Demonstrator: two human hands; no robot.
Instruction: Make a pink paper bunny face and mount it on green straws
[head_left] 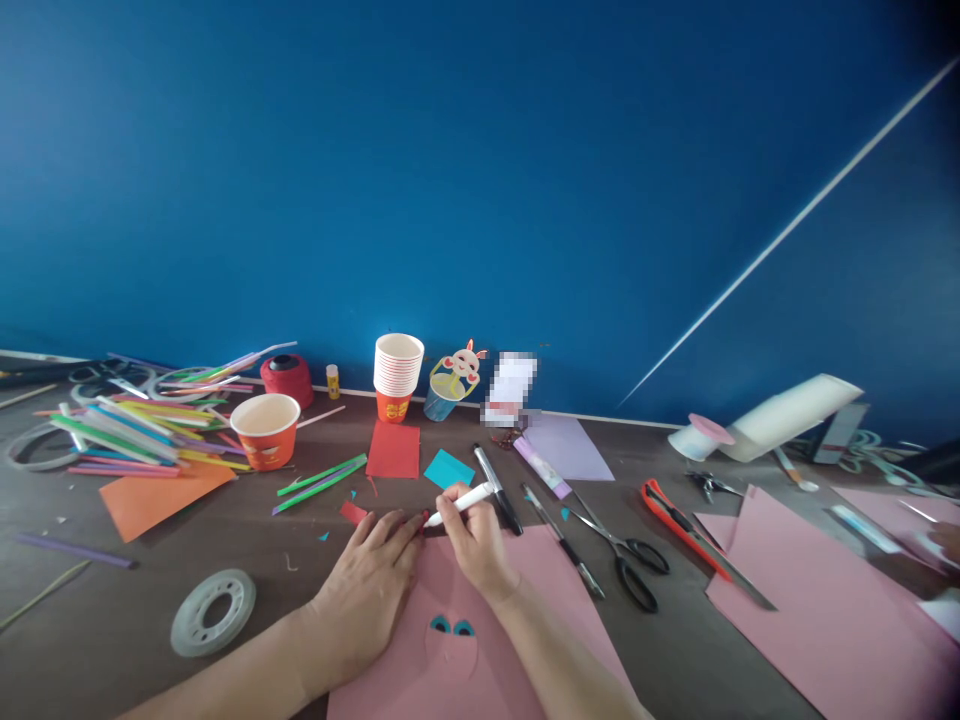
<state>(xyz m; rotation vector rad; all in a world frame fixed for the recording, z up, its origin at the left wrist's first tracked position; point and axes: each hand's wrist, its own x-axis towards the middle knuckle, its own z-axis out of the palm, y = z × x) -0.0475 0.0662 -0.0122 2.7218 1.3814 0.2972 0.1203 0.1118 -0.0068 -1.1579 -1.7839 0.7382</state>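
Note:
My right hand (474, 540) is closed around a white marker (466, 500), its tip pointing left at a small red piece (424, 516) by my left fingertips. My left hand (371, 590) lies with fingers stretched out over the top left edge of a pink sheet (555, 610). Lower on that sheet, between my forearms, are two teal-and-black eyes (451, 627) on a rounded pink shape (451, 655). A red scrap (353, 513) lies just beyond my left fingers. A black marker (498, 490) rests beyond my right hand.
Scissors (619, 550), a pen (564, 542) and an orange cutter (686, 530) lie right. Left are a tape roll (214, 612), straws (124, 435) and an orange cup (265, 445). Stacked cups (397, 370) stand near the blue wall (450, 180). Another person's hand (946, 540) shows far right.

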